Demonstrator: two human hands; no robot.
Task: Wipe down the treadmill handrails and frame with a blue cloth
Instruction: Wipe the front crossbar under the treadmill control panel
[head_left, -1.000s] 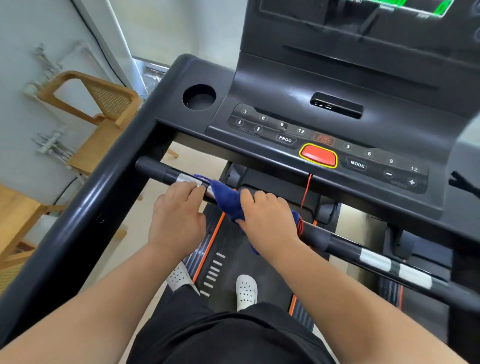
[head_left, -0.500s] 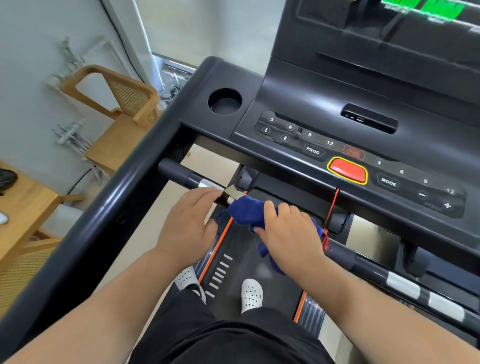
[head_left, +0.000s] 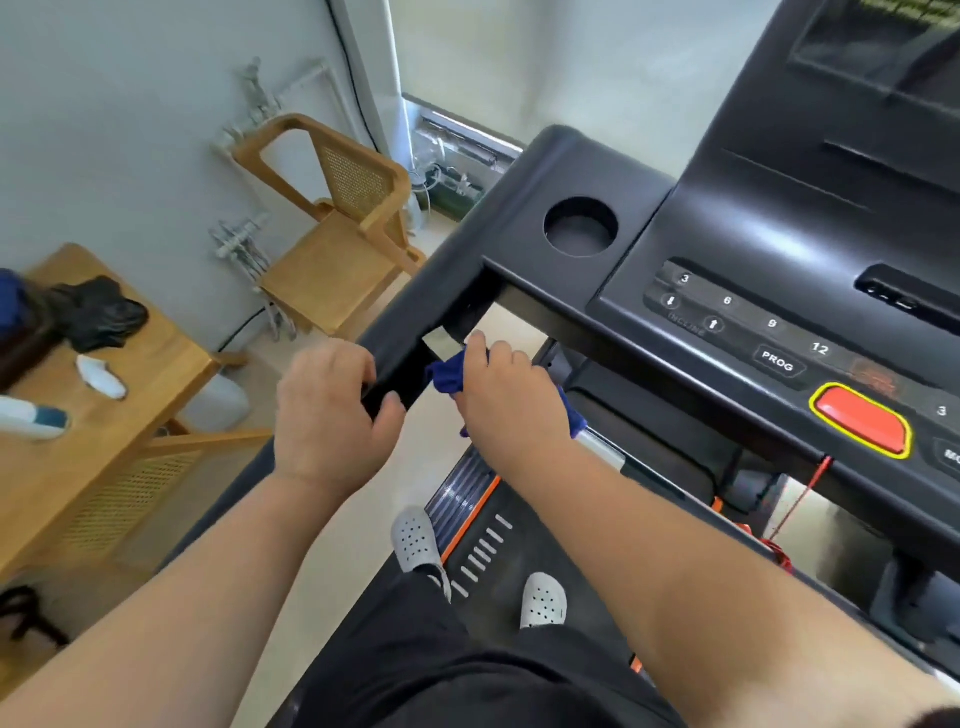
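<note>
The blue cloth (head_left: 448, 375) is bunched under our right hand (head_left: 511, 402). Its fingers curl over the cloth and clamp it onto the left end of the treadmill's crossbar (head_left: 602, 451), and blue folds poke out on both sides of the hand. Just left of those fingers, our left hand (head_left: 330, 415) has fingers and thumb clamped round the black side handrail (head_left: 457, 280). Beyond our right fingers lies the console (head_left: 779, 249) with its red button (head_left: 860, 422). A wooden counter (head_left: 130, 415) stands well left of our left fingers.
</note>
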